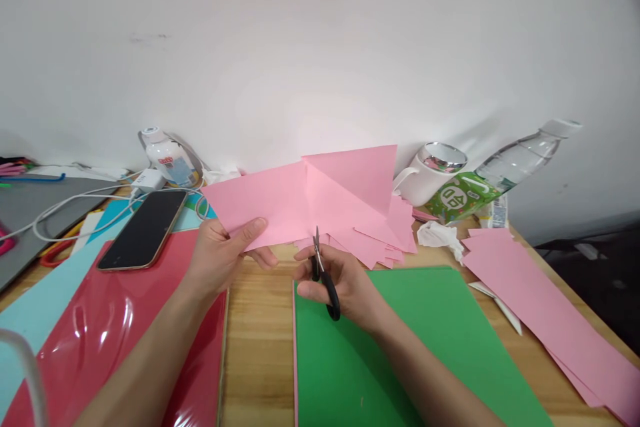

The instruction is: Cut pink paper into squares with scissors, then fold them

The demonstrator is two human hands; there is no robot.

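Observation:
My left hand [233,253] pinches the lower left part of a pink paper sheet [265,203], thumb in front and fingers behind. The sheet is held up off the table, and its right part is folded or bent along a vertical line near the middle. In my right hand [340,283] is a pair of small scissors [324,280] with black handles. The blades point up at the sheet's lower edge, near the crease; whether they cut into it I cannot tell. Cut pink paper pieces [367,247] lie in a pile behind the right hand.
Below my right arm lies a green sheet [415,340]; on the left, a red plastic-wrapped pack [125,320] with a phone [145,230] on it. Along the wall stand a white bottle [170,157], a mug [425,177] and a clear bottle [525,157]. Pink strips [545,313] lie right.

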